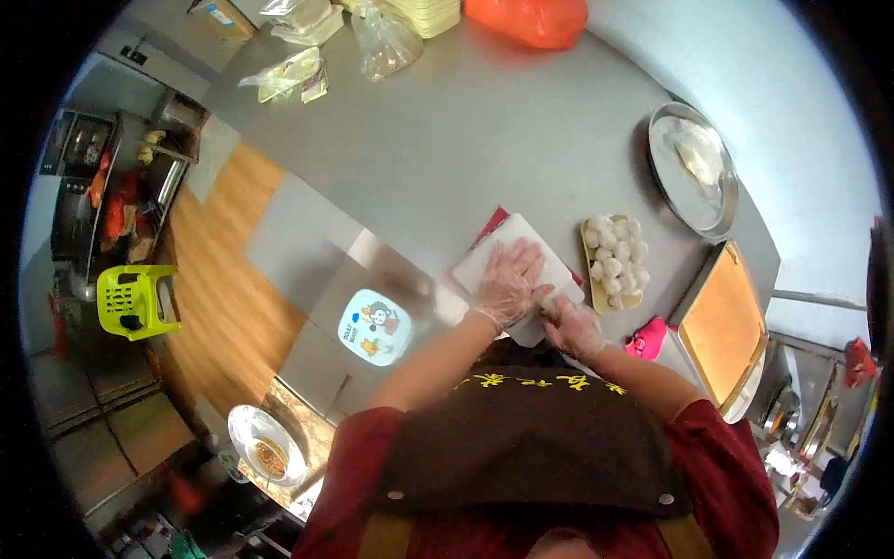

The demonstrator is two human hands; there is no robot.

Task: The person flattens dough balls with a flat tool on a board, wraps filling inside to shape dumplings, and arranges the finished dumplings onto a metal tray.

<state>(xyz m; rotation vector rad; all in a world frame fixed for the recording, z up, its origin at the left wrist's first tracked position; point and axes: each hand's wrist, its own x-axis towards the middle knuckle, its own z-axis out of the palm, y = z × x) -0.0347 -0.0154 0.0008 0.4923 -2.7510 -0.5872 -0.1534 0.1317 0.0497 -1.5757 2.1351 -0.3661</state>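
Over on the left a lime-green plastic chair [138, 302] stands on the floor, and nearer the person sits a bowl [240, 424] with brown food in it. Moving right, there's a pale-blue square [354, 347] printed with cartoon figures, and along the far edge of the grey surface [447, 140] lie a clear plastic bag [386, 47] and a stack of yellow trays [428, 13].

Then comes the left hand [510, 284], in a clear glove, palm down with fingers stretched out flat on a white board [557, 265]; it's gripping nothing I can see. An orange-red bag [531, 20] lies well beyond it. The gloved right hand [575, 332] is at the board's near right corner, fingers bent about a small pale lump; from here I can't make out whether it's grasped.

Just right of the board, white dough balls [631, 250] crowd a yellow tray [631, 302]. Near it lies a bright pink cloth [646, 339], and farther right are a round metal pan [670, 191] holding white dough [698, 158] and a tan-bottomed rectangular tray [722, 326].
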